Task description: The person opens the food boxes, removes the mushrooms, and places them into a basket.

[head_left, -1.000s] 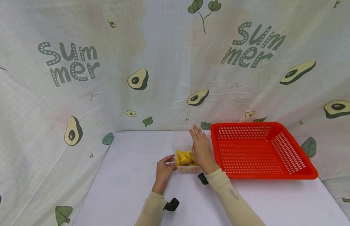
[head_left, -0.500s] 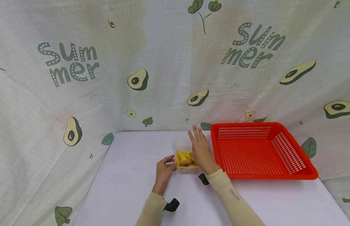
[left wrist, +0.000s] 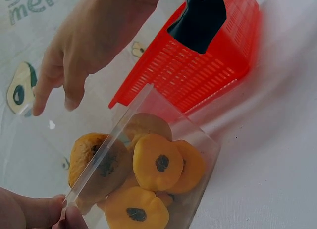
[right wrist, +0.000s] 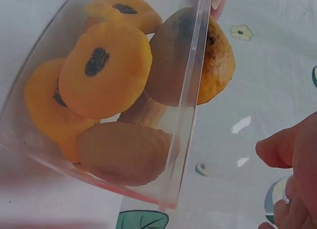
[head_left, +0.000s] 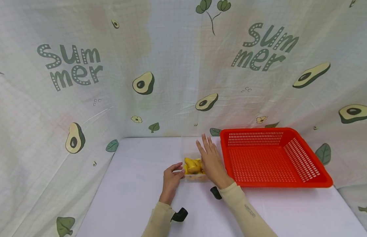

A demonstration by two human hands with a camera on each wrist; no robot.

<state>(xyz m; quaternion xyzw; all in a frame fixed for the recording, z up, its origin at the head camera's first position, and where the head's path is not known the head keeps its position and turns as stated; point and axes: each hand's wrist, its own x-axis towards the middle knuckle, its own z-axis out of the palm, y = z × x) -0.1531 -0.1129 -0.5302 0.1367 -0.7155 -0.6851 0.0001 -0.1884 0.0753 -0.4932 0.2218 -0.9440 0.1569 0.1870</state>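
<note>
A clear plastic box (head_left: 196, 178) stands on the white table, left of the red basket. Inside lie several yellow-orange fruit pieces (left wrist: 157, 162) with dark centres, resembling cut papaya. In the left wrist view, my left hand (left wrist: 34, 209) pinches the box's rim between thumb and finger. My right hand (head_left: 213, 164) is held over the box's right side, fingers straight and spread. Behind the box a transparent panel (head_left: 189, 144) rises, seemingly its raised lid; whether the right hand touches it I cannot tell. Part of the fruit is hidden behind that hand.
A red perforated basket (head_left: 272, 164) sits just right of the box, close to my right forearm. Behind the table hangs a pale cloth (head_left: 171, 59) printed with avocados. Black camera mounts (head_left: 180, 215) stick out from both wrists.
My right hand has dropped slightly, its wrist shifting down and to the right. The left hand stays at the box, and the head view has turned very slightly.
</note>
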